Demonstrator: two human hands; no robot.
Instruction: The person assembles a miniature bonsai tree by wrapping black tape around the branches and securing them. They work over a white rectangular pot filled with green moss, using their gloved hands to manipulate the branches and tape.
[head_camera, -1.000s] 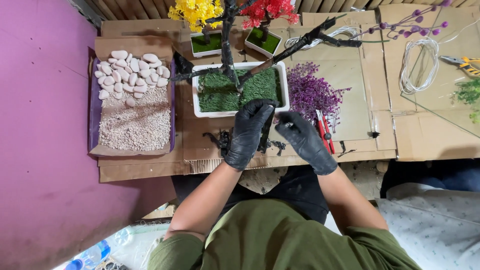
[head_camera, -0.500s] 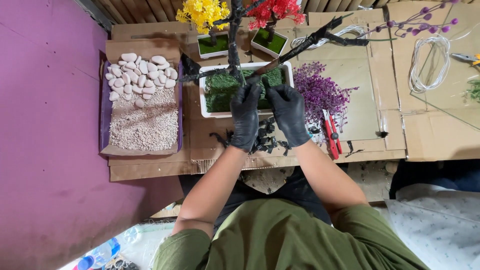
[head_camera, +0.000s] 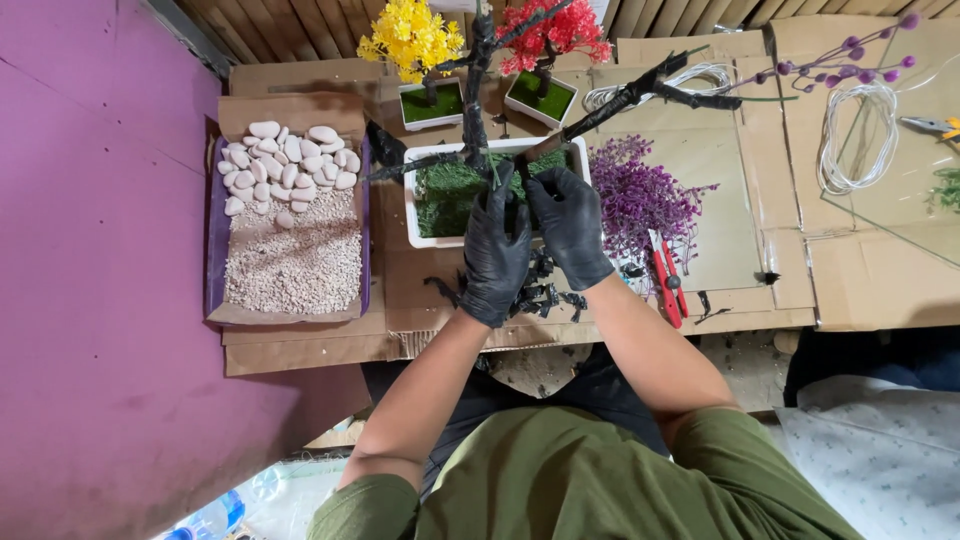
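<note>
Your left hand (head_camera: 497, 255) and right hand (head_camera: 570, 228), gloved, each close a grip on the dark trunk (head_camera: 474, 120) base over the white planter (head_camera: 425, 235).

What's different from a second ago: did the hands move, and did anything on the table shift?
Both gloved hands went forward from the near edge of the white planter onto the green moss, closing together at the base of the dark trunk. The left hand and right hand now touch there; whether they grip it is unclear. The box of pebbles, purple sprigs and red cutters stayed put.
</note>
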